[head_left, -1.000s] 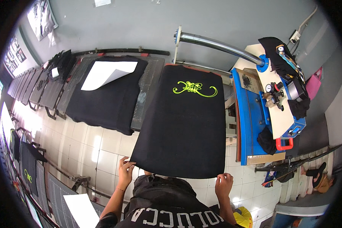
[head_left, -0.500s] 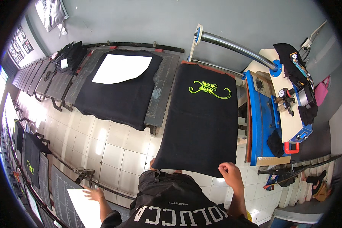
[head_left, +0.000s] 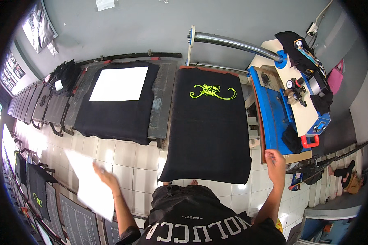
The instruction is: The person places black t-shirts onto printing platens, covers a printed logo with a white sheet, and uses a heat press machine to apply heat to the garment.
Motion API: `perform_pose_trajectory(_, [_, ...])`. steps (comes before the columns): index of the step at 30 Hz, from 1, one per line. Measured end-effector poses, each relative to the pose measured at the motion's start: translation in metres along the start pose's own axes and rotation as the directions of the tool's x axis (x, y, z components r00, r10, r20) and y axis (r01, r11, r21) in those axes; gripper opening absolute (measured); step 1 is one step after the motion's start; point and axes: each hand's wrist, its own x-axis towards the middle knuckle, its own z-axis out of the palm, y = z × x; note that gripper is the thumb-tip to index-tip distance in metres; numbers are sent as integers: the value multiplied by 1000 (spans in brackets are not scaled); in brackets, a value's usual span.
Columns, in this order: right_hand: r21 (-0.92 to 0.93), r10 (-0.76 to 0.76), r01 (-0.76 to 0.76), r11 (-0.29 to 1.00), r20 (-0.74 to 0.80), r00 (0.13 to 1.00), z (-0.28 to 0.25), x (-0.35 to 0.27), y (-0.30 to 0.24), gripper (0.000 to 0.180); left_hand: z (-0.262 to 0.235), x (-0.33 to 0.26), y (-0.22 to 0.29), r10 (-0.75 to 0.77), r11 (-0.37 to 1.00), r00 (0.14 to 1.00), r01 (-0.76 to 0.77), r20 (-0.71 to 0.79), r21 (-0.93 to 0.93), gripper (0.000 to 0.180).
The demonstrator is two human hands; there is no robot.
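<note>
My left hand [head_left: 106, 175] grips a large white sheet of paper [head_left: 88, 190] by its edge, out to the left above the tiled floor; the sheet is tilted and blurred. Right in front of me, a black T-shirt [head_left: 208, 134] is spread over a platen, with a neon-yellow scroll-like print [head_left: 212, 92] near its far end. My right hand [head_left: 276, 163] is raised just right of that shirt, near the blue heat press [head_left: 276, 126]. Its fingers are curled in, and nothing shows in them. Left of the middle, another white sheet [head_left: 118, 83] lies flat on a second black shirt [head_left: 114, 118].
The press has a red handle [head_left: 310, 141], a gauge [head_left: 290, 84] and a thick steel rail [head_left: 233, 43]. Grey platens [head_left: 79, 220] line the lower left, one with a printed black shirt [head_left: 39, 196]. A person [head_left: 351, 179] sits at the far right.
My left hand has lifted the white sheet off the lower-left platen and brought it up. My right hand has moved from the shirt's near corner rightward and up toward the press.
</note>
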Motion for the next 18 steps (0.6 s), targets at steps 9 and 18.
perform_pose_trajectory(9, [70, 68, -51, 996, -262, 963, -74, -15, 69, 20, 244, -44, 316, 499, 867, 688, -393, 526, -307, 52])
perform_pose_trajectory(18, [-67, 124, -178, 982, -482, 868, -121, -18, 167, 35, 386, -169, 393, 475, 824, 297, -481, 828, -299, 62])
